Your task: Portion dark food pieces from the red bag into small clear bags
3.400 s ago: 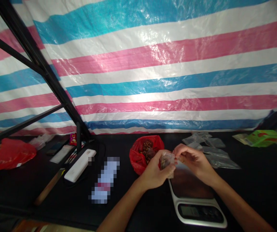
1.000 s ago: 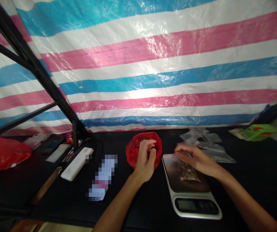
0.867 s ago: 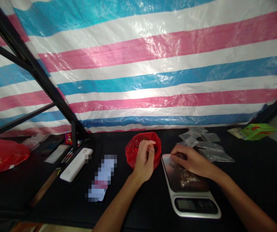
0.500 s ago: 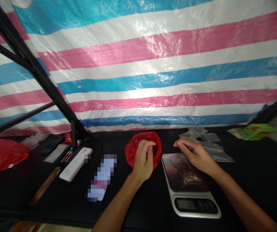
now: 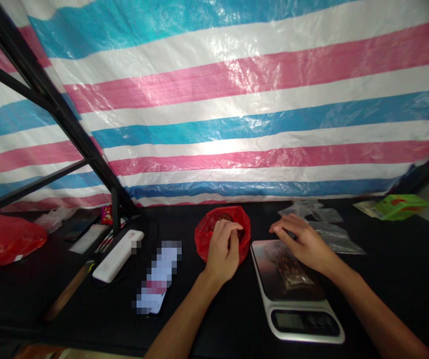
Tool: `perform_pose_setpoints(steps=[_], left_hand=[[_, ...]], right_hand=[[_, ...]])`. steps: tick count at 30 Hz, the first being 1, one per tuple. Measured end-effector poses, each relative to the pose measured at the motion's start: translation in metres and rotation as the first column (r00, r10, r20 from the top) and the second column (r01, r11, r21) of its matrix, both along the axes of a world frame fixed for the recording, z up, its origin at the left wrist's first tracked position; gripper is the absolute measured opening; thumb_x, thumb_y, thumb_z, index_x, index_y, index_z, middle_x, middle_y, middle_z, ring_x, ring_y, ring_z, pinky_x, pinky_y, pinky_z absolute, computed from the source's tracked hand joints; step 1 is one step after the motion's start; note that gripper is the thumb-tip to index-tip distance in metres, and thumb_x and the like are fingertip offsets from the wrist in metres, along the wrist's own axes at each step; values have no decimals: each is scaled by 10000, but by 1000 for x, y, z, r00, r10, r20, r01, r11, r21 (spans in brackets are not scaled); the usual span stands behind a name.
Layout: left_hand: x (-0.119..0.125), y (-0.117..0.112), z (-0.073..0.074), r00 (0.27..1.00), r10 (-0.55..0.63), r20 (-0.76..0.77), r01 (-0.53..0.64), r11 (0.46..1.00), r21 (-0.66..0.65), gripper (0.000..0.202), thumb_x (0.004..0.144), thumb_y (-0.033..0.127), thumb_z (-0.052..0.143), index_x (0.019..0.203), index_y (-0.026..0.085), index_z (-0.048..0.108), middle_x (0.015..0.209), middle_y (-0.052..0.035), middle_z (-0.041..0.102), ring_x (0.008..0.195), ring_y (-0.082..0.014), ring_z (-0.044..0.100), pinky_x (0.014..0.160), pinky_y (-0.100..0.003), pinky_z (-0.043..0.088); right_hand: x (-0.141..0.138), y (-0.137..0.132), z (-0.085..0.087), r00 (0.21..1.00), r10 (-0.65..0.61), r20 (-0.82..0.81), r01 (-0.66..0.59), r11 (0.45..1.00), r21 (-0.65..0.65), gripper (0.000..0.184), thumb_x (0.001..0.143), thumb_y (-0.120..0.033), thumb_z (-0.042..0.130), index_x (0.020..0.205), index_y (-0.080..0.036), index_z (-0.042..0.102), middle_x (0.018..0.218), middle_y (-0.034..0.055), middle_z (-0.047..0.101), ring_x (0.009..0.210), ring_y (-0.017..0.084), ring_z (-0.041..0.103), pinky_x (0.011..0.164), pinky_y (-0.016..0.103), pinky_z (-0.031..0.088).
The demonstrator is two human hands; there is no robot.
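Note:
My left hand (image 5: 222, 250) reaches into a red plastic bag (image 5: 203, 238) of brown nuts, its fingers curled over the contents; what they pinch is hidden. On the kitchen scale (image 5: 296, 304) lies a small clear pouch (image 5: 287, 264) with brown pieces in it. Just above the far end of the scale hovers my right hand (image 5: 304, 240), fingers stretched out and apart, holding nothing and close to the pouch's far end.
Several empty clear pouches (image 5: 326, 224) lie behind the scale. A green packet (image 5: 397, 206) is at the far right. A blurred phone (image 5: 158, 276), a white power bank (image 5: 117, 255), a wooden handle (image 5: 67, 294) and another red bag (image 5: 7, 239) lie left. A striped tarp (image 5: 236, 99) closes off the back.
The pouch held in both hands earlier now lies on the scale. My right hand let go of it and lifted slightly. My left hand went into the red bag and stays there.

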State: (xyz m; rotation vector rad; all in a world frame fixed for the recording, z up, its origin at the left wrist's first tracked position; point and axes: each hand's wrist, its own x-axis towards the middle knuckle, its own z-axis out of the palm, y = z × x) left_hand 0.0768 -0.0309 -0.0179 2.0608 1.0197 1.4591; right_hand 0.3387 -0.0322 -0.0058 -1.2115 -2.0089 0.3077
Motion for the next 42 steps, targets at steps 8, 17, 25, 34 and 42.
perform_pose_setpoints(steps=[8, 17, 25, 34, 42], left_hand=[[-1, 0, -1, 1000, 9, -17, -9, 1000, 5, 262, 1081, 191, 409, 1067, 232, 667, 1018, -70, 664, 995, -225, 606, 894, -375, 482], [0, -3, 0, 1000, -20, -2, 20, 1000, -4, 217, 1072, 210, 443, 1064, 232, 659, 1021, -69, 665, 1001, -224, 602, 905, -383, 481], [10, -14, 2, 916, -342, 208, 394, 864, -315, 467, 932, 466, 736, 1303, 220, 597, 1247, -117, 656, 1157, -259, 618, 1032, -417, 485], [9, -8, 5, 829, -427, 361, 559, 636, -532, 556, 810, 547, 853, 1176, 154, 711, 1065, -95, 679, 930, -203, 635, 839, -322, 488], [-14, 12, 12, 984, -19, 178, 83, 930, -358, 270, 1026, 430, 561, 1154, 204, 633, 1029, -55, 680, 929, -200, 634, 878, -339, 507]], right_hand=[[3, -3, -2, 991, 33, 127, -24, 997, -73, 258, 1052, -438, 549, 1063, -310, 773, 1065, 57, 786, 1108, 316, 687, 1172, 643, 374], [-2, -8, 6, 987, 158, 4, -155, 973, -173, 252, 1013, -429, 628, 843, -257, 698, 869, 39, 666, 887, 253, 639, 1042, 514, 486], [-27, -17, 11, 824, 223, -521, -285, 958, -41, 91, 977, -353, 718, 922, -288, 748, 1012, 63, 666, 973, 246, 678, 850, 373, 567], [-35, -14, 0, 773, 259, -579, -297, 954, 30, 41, 958, -280, 752, 943, -294, 787, 1075, 58, 679, 1026, 232, 717, 893, 356, 592], [-31, -13, -1, 863, 96, -496, -92, 995, 34, 161, 1020, -321, 658, 1161, -332, 734, 1167, 60, 634, 1065, 218, 662, 880, 315, 568]])
